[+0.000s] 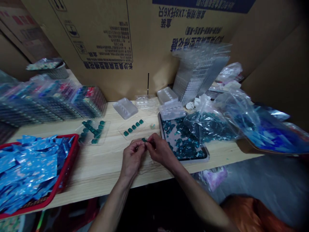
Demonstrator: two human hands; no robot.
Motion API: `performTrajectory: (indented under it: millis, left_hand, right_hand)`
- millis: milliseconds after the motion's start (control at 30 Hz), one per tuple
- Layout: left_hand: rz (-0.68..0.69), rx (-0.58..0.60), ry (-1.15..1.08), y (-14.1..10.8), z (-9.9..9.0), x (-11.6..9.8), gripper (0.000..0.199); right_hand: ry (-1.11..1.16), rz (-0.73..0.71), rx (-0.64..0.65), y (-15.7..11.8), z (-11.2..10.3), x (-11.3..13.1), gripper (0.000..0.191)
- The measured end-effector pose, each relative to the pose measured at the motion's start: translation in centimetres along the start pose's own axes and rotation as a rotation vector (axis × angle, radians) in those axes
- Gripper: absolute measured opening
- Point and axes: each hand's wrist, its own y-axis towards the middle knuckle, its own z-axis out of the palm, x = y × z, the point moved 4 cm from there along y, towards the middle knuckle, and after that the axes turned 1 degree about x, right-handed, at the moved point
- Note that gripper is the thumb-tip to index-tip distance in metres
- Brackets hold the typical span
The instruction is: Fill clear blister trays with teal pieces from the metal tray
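My left hand (132, 158) and my right hand (161, 150) meet over the table's front part, fingertips pinched together. Between them is a small dark green gem (144, 140), partly hidden by the fingers. Just beyond lies a clear plastic sheet (123, 127) with a slanted row of several green gems (133, 127). Under my hands another clear piece (147, 168) shows only in part. Right of my right hand sits a shallow tray (205, 156) of loose teal gems (184, 141). On the left, more green gems (93, 129) rest on a clear sheet.
A red basket (73, 151) of blue packets (36, 161) occupies the left front. Behind it stand stacked filled clear trays (89, 101). A tall stack of clear trays (193, 77), plastic bags (236, 109) and a cardboard box (106, 38) line the back and right.
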Motion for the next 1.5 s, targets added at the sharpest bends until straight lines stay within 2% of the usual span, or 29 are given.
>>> performTrajectory:
  millis: [167, 267, 400, 533, 700, 767, 833, 900, 967, 1033, 1100, 1233, 1300, 1400, 1500]
  left_hand:
    - [0.073, 0.053, 0.091, 0.2, -0.5, -0.2, 0.011]
    - [0.092, 0.068, 0.156, 0.3, -0.6, 0.0, 0.011]
    - [0.138, 0.021, 0.265, 0.1, -0.4, 0.1, 0.014]
    - [0.15, -0.003, 0.384, -0.2, -0.2, -0.4, 0.015]
    - [0.187, -0.021, 0.522, -0.2, -0.4, -1.4, 0.007]
    - [0.11, 0.043, 0.436, -0.1, -0.4, -1.6, 0.008]
    - [-0.015, 0.144, 0.258, 0.0, -0.3, -1.8, 0.013]
    - [-0.113, 0.205, 0.099, 0.0, -0.2, -2.1, 0.019]
    - [-0.141, 0.2, 0.048, 0.0, -0.5, -2.5, 0.024]
    - [-0.108, 0.163, 0.089, 0.1, -0.8, -2.6, 0.025]
    - [-0.043, 0.143, 0.161, 0.1, -0.9, -2.4, 0.023]
    - [0.136, 0.146, 0.303, -0.3, -0.5, -2.3, 0.013]
    - [0.214, 0.18, 0.393, -0.6, -0.1, -2.6, 0.009]
    - [0.288, 0.262, 0.501, -1.0, 0.2, -3.1, 0.006]
    - [0.351, 0.289, 0.553, -1.2, 0.3, -3.4, 0.005]
  right_hand:
    - [0.002, -0.009, 0.109, 0.4, 0.1, -0.3, 0.006]
    - [-0.148, -0.033, 0.078, 0.2, 0.0, 0.2, 0.006]
    - [-0.333, -0.001, 0.08, 0.0, 0.4, 0.7, 0.008]
    - [-0.356, -0.014, 0.067, -0.3, 1.0, 0.7, 0.013]
    - [-0.378, -0.095, 0.01, -0.9, 1.2, 1.1, 0.016]
    - [-0.4, -0.106, -0.01, -0.8, 1.0, 1.2, 0.016]
    - [-0.375, -0.103, -0.032, -0.7, 0.4, 1.2, 0.017]
    - [-0.286, -0.091, -0.036, -0.4, -0.4, 1.0, 0.016]
    - [-0.112, -0.077, 0.03, -0.1, -0.9, 0.6, 0.011]
    - [0.095, -0.052, 0.132, 0.0, -1.1, 0.3, 0.012]
    - [0.195, -0.019, 0.186, 0.0, -1.0, 0.1, 0.014]
    - [0.09, 0.019, 0.127, 0.1, -0.5, 0.1, 0.016]
    - [0.083, 0.02, 0.111, 0.1, -0.2, 0.1, 0.011]
    - [0.035, -0.037, 0.104, 0.1, 0.0, 0.3, 0.01]
    - [-0.139, -0.095, 0.017, -0.2, 0.1, 0.7, 0.016]
